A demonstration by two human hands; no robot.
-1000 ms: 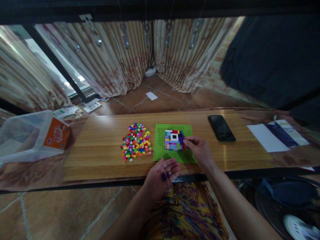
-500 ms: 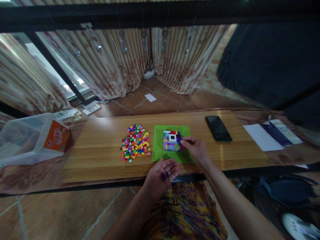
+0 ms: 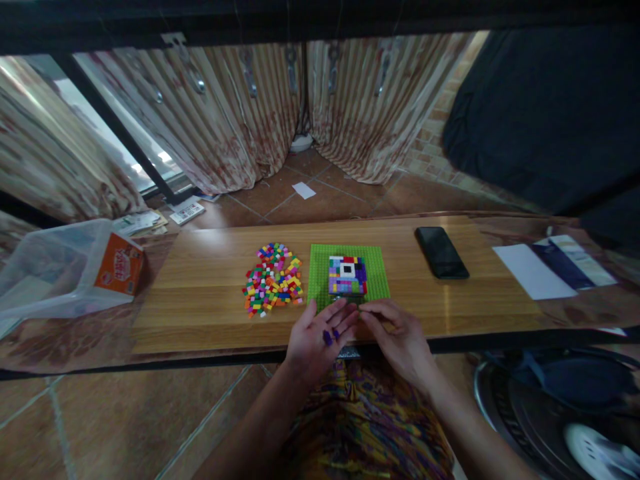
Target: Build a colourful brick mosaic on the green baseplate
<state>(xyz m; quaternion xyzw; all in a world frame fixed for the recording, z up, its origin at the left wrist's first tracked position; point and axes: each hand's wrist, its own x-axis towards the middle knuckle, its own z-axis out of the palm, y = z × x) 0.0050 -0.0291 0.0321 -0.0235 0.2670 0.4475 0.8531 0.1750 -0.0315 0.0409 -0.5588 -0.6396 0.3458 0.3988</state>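
Note:
My left hand (image 3: 320, 337) is palm up with its fingers stretched out, and small purple toy bricks (image 3: 328, 337) rest on it. Just to the right, my right hand (image 3: 400, 337) has thumb and index finger pinched together close to the left fingertips. Whether anything is between them is too small to make out. Beyond both hands, a square build of coloured bricks (image 3: 341, 283), with a white square around a black centre, stands on a green baseplate (image 3: 375, 267). The hands cover the plate's near edge.
Left of the baseplate lies a pile of small coloured bricks (image 3: 275, 283) on the wooden board (image 3: 200, 287). A black phone (image 3: 442, 253) is to the right, with white paper (image 3: 533, 273) beyond it. A clear plastic bin (image 3: 65, 267) stands far left.
My right hand has drawn back from the build's right side toward me and now sits beside my left fingertips. My left hand stays palm up with the purple bricks.

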